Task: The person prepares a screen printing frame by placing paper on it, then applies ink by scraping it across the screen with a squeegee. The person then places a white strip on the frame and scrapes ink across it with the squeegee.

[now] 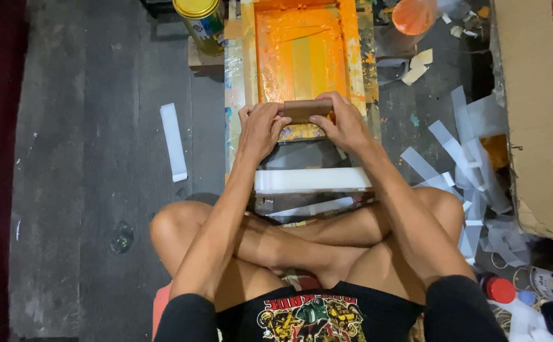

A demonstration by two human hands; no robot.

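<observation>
Brown wooden squeegee block (306, 109) lies crosswise at upper centre of the frame, on the near end of the orange-inked printing screen frame (302, 50). Left hand (260, 130) and right hand (343, 123) clasp its ends, fingers curled tight, equally near.

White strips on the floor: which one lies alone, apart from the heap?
The long white strip left of the orange screen frame lies alone on dark floor; the other strips are piled at the right, beside the cardboard.
</observation>
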